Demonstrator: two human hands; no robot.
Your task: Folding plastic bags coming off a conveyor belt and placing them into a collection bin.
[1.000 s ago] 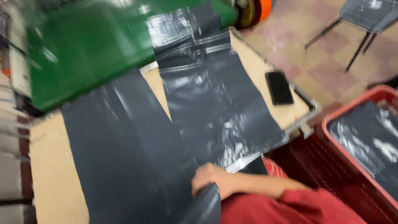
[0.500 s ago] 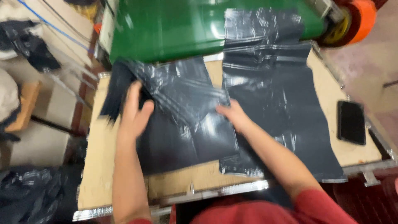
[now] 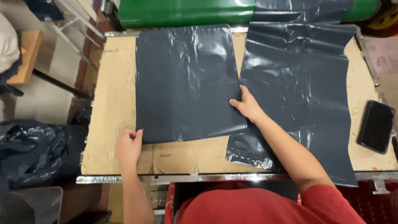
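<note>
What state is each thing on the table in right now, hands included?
Flat dark bag: spread smooth on the cardboard table top.
Left hand: pinching the flat dark bag's near left corner.
Right hand: pressed on its right edge.
Plastic sheet: wrinkled, running from the green machine, overhanging the near edge.
Phone: lying flat, screen dark.

Even, fairly bright overhead light. Frame sharp, no motion blur. Soft white glare patches on the glossy dark plastic sheet (image 3: 186,79) and the wrinkled sheet (image 3: 302,83) beside it. Shadows on the tabletop (image 3: 112,83) faint. Left floor area dimmer.
</note>
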